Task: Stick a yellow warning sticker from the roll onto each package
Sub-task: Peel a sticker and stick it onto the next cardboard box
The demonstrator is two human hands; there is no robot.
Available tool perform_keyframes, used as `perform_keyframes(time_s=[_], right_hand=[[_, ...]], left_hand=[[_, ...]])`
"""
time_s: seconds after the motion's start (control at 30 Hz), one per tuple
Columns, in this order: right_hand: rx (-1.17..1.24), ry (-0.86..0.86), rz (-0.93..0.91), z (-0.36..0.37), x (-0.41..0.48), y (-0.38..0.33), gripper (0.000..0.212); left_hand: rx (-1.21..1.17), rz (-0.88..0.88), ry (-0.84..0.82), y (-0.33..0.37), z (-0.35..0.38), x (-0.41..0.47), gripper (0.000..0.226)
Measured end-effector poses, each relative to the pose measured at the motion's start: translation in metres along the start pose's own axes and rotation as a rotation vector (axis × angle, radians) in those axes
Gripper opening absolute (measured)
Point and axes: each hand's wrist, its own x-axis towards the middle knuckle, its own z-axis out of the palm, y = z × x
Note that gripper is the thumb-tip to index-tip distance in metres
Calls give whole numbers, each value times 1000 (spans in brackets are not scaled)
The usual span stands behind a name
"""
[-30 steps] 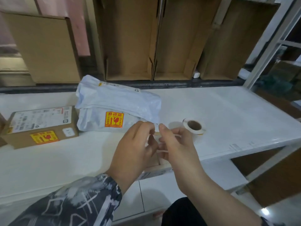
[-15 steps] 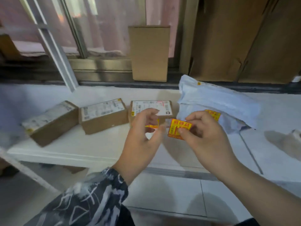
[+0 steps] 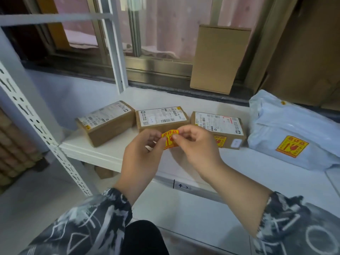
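Yellow warning sticker (image 3: 170, 139) is pinched between left hand (image 3: 142, 159) and right hand (image 3: 197, 144), each grip holding an edge. Grey mailer bag (image 3: 294, 133) and right box (image 3: 219, 129) look labelled; middle box (image 3: 161, 118) and left box (image 3: 105, 122) seemingly remain.

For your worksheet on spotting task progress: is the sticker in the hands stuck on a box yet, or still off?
Still off. The sticker is pinched between left hand and right hand, in front of the middle box.

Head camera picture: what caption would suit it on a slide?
Both hands hold a yellow warning sticker above three cardboard boxes on a white shelf.
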Motion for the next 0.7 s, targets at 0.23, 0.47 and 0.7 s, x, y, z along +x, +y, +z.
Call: perform_keyframes(time_s=[0.23, 0.47, 0.7], right_hand=[[-127, 62, -66, 17, 15, 13, 6], [-263, 154, -173, 18, 20, 21, 2], [-319, 250, -233, 21, 20, 26, 6]], left_hand=[[244, 234, 99, -18, 7, 15, 7], [522, 225, 261, -15, 19, 12, 13], [469, 296, 216, -23, 20, 17, 9]])
